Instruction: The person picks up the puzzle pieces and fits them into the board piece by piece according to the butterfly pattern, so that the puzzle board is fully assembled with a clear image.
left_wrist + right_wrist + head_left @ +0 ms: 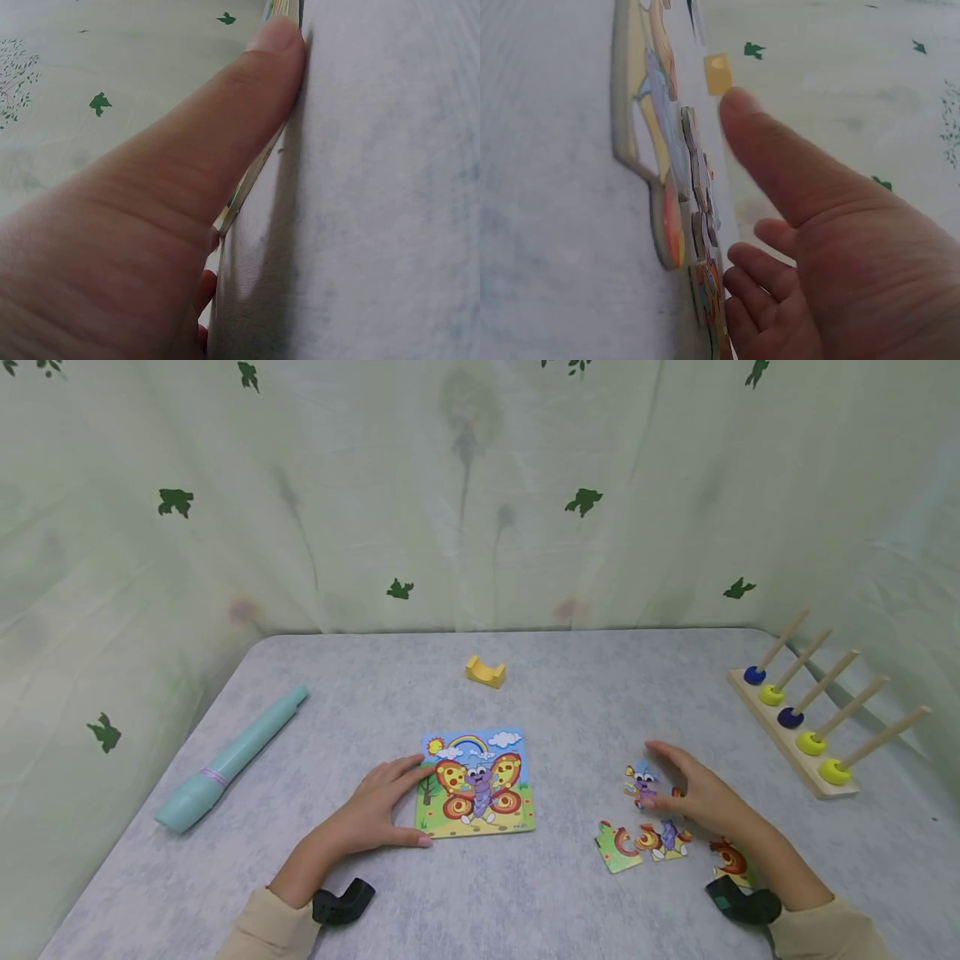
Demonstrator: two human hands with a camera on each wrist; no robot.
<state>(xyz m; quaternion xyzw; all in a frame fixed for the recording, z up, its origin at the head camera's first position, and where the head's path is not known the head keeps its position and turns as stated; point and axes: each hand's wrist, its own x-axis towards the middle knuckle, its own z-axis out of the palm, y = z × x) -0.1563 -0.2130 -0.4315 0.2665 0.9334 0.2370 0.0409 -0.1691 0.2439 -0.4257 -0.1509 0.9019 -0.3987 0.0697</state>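
Note:
A square butterfly picture board (480, 783) lies flat on the table. My left hand (378, 807) rests at its left side, fingers on the left edge and thumb (247, 90) along the near edge. Over to the right are several loose jigsaw pieces: one with the butterfly's face (642, 782), a green-cornered one (617, 848), one with the purple body (667, 838) and one with a red swirl (729, 857). Above them my right hand (705, 793) hovers with thumb and fingers apart; the right wrist view shows nothing between them. It partly covers the pieces beneath it.
A teal tube-shaped object (243, 752) lies at the left. Near the back sits a small yellow curved block (486, 672). At the right, a wooden base (787, 739) carries several upright pegs with blue and yellow beads. A patterned curtain (480, 527) hangs behind the table.

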